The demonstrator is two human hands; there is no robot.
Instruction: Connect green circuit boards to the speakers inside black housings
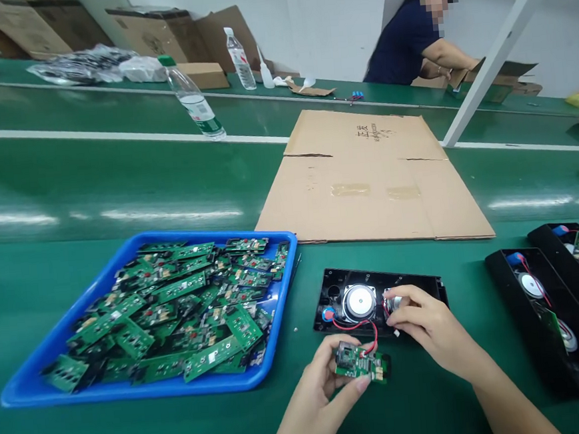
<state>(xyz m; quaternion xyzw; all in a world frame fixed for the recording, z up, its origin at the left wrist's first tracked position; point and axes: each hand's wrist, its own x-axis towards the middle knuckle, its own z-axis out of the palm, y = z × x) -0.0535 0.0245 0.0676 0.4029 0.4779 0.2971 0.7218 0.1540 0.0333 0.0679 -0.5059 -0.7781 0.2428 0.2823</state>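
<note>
My left hand [323, 388] pinches a green circuit board [356, 362] just in front of a black speaker housing [425, 285]. Red wires run from the board back into the housing. Inside it sit a round speaker [361, 300] with a pale centre and a blue cylindrical part [328, 315]. At the housing's right half, my right hand [422, 313] has its thumb and fingers closed around a second, smaller-looking speaker [391, 300], partly hidden by the fingers. A small white connector [397, 333] shows below those fingers.
On the left, a blue tray [280, 351] holds many circuit boards. Flattened cardboard [359, 205] lies behind the housing. Two more black housings [534, 331] with wired speakers are at right. A water bottle [195, 107] stands tilted in view; across the bench a person [401, 48] handles a box.
</note>
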